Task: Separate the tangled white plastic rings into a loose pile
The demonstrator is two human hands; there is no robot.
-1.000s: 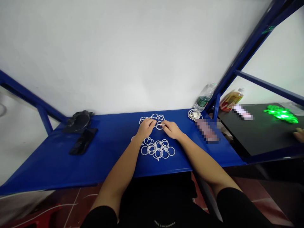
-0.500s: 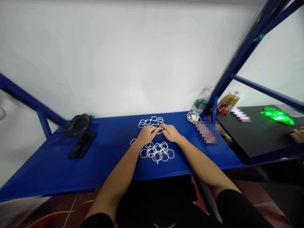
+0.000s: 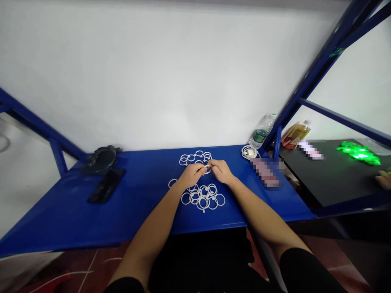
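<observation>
A thin white ring (image 3: 207, 169) is pinched between my two hands above the blue table (image 3: 140, 195). My left hand (image 3: 193, 174) closes its thumb and fingers on the ring's left side. On the other side, my right hand (image 3: 221, 171) grips it with the fingertips. Behind my hands lies a group of similar white rings (image 3: 191, 157), each with a small tab. Nearer to me is a loose heap of overlapping white rings (image 3: 204, 197), and one single ring (image 3: 173, 184) is partly covered by my left wrist.
A black phone (image 3: 106, 186) and a dark crumpled item (image 3: 102, 159) lie at the left. At the back right are a water bottle (image 3: 262, 131), a coiled white cable (image 3: 249, 152) and a blurred flat item (image 3: 265, 172). Another person's hand (image 3: 384, 178) shows near glowing green pieces (image 3: 359, 152).
My hands have drawn slightly apart, and the ring between them has turned so that more of its loop shows. The camera view has shifted a little.
</observation>
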